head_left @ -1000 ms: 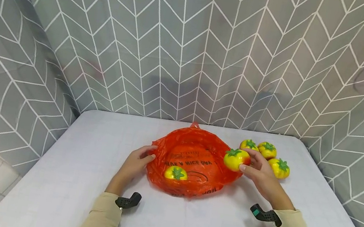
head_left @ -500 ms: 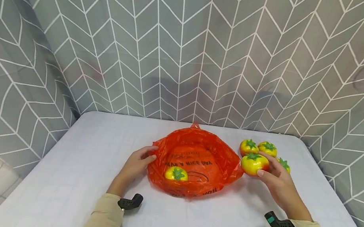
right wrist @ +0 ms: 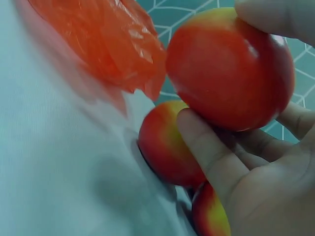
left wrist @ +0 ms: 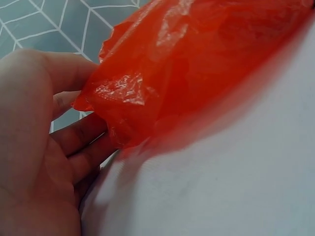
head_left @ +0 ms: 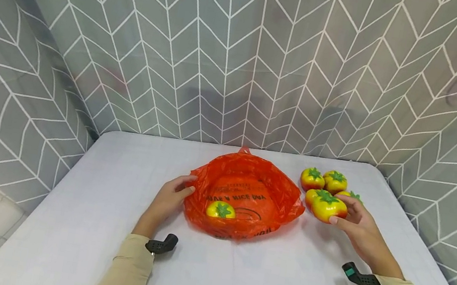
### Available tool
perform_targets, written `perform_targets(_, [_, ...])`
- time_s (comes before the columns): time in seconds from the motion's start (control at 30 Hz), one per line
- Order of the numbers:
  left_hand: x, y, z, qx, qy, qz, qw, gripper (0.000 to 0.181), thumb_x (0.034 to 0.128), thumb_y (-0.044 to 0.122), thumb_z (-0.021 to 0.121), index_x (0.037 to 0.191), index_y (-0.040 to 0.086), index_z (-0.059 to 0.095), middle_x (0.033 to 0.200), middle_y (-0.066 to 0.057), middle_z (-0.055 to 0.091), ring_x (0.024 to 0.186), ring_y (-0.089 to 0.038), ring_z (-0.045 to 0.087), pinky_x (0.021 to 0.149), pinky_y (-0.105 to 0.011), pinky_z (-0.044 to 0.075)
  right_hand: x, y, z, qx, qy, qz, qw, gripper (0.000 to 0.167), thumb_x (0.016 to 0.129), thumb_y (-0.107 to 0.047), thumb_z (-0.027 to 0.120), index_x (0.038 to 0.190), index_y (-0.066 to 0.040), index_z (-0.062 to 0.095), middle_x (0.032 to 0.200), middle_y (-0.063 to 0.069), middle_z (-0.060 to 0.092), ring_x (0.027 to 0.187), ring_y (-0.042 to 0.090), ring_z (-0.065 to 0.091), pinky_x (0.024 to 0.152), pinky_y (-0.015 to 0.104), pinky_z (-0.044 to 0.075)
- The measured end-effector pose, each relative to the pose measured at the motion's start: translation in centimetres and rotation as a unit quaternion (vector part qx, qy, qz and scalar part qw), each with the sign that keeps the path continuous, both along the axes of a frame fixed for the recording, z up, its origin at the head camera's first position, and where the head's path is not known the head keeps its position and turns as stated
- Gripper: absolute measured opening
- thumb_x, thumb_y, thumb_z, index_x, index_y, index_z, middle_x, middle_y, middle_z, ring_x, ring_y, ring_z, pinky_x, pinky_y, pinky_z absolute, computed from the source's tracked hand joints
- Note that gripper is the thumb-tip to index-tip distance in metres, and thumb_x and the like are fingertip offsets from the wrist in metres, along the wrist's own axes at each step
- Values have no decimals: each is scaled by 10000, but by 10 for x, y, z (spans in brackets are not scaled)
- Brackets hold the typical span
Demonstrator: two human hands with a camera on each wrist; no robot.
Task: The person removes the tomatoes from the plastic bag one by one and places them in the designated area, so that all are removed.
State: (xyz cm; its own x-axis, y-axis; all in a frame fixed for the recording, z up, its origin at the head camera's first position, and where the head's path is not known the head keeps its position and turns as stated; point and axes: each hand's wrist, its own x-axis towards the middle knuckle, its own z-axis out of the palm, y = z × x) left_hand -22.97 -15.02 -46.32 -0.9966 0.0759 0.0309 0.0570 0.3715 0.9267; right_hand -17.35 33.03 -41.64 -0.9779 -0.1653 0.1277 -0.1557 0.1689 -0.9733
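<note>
A red plastic bag (head_left: 261, 201) with printed lettering lies with its mouth spread on the table. One yellow toy tomato (head_left: 220, 210) with a green leafy top is inside it. At the bag's left edge my left hand (head_left: 165, 201) pinches the plastic; the left wrist view shows bag film (left wrist: 118, 93) between thumb and fingers. Right of the bag, my right hand (head_left: 361, 230) grips another toy tomato (head_left: 328, 208), thumb on one side. Its red underside (right wrist: 231, 73) faces the right wrist camera. Right behind it sits a partly hidden toy tomato (head_left: 310, 196).
Two more toy tomatoes, one at the left (head_left: 312, 178) and one beside it (head_left: 335, 181), stand at the back right, with a third (head_left: 350, 195) partly behind my right hand. A white cloth covers the table (head_left: 260, 279). Grey patterned curtains (head_left: 241, 64) enclose the back and sides.
My right hand has carried its toy tomato rightward, from over the bag's right edge to the other toy tomatoes. The left hand stays at the bag's left edge.
</note>
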Motion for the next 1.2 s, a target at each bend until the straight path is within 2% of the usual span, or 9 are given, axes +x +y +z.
perform_targets(0.1, [-2, -1, 3, 20, -85, -4, 10000, 377, 989, 242, 618, 1364, 199, 615, 1449, -68, 533, 1385, -288, 434, 1129, -488, 362, 1, 5, 0, 360, -102, -104, 9992, 513, 974, -86, 641, 1424, -71, 396, 1435, 95, 359, 1159, 28, 491, 901, 143, 490])
perform_targets(0.23, [-3, -2, 0, 98, -200, -12, 9998, 389, 985, 257, 626, 1370, 200, 611, 1457, -68, 526, 1396, -289, 423, 1130, -485, 358, 3, 11, 0, 945, -129, -167, 9953, 598, 954, -167, 687, 1451, -53, 373, 1468, 147, 376, 1158, -13, 479, 903, 111, 457])
perform_targets(0.37, [-1, -2, -4, 166, -260, 35, 9995, 393, 982, 274, 630, 1370, 211, 611, 1458, -59, 526, 1398, -278, 420, 1131, -478, 359, 5, 13, -2, 1077, -87, -40, 9941, 637, 939, -153, 704, 1450, -2, 356, 1444, 135, 395, 1167, -49, 480, 918, 106, 445])
perform_targets(0.5, [1, -2, -3, 166, -315, 70, 9993, 382, 986, 294, 625, 1363, 235, 613, 1467, -33, 516, 1407, -260, 409, 1135, -472, 353, 8, 14, -4, 1247, -167, 31, 9920, 632, 928, -136, 712, 1426, 23, 358, 1421, 143, 396, 1140, -75, 490, 909, 105, 450])
perform_targets(0.57, [1, -3, -2, 150, -285, 33, 9995, 380, 991, 299, 616, 1367, 240, 608, 1475, -29, 507, 1413, -260, 400, 1136, -477, 349, 10, 14, -4, 1412, -198, -11, 9898, 632, 926, -152, 714, 1421, 18, 359, 1421, 157, 401, 1161, -10, 507, 901, 106, 453])
perform_targets(0.73, [-2, -3, 0, 170, -178, -12, 9997, 373, 992, 290, 615, 1359, 230, 615, 1459, -32, 521, 1398, -259, 416, 1137, -474, 352, 12, 15, -5, 1748, -279, -106, 9842, 638, 924, -203, 720, 1422, -3, 372, 1420, 182, 431, 1264, 333, 497, 882, 123, 457])
perform_targets(0.8, [-2, -3, 0, 198, -183, -40, 9996, 377, 992, 270, 617, 1365, 211, 613, 1457, -49, 524, 1394, -268, 421, 1140, -472, 349, 13, 16, -7, 1827, -343, -119, 9825, 645, 922, -219, 725, 1424, -4, 383, 1423, 189, 439, 1276, 418, 482, 874, 138, 460])
perform_targets(1.0, [0, -4, -4, 172, -288, -5, 9994, 381, 991, 254, 621, 1368, 197, 613, 1465, -61, 519, 1400, -279, 417, 1136, -475, 352, 14, 17, -14, 2018, -465, -53, 9783, 674, 925, -269, 727, 1445, 2, 393, 1439, 212, 444, 1276, 459, 490, 888, 191, 490])
perform_targets(1.2, [-2, -2, 0, 114, -259, 0, 9996, 377, 994, 286, 615, 1367, 227, 608, 1475, -29, 507, 1411, -258, 399, 1134, -472, 354, 10, 20, -15, 2095, -386, -56, 9770, 679, 927, -280, 724, 1456, -14, 392, 1447, 204, 446, 1274, 443, 494, 876, 149, 468])
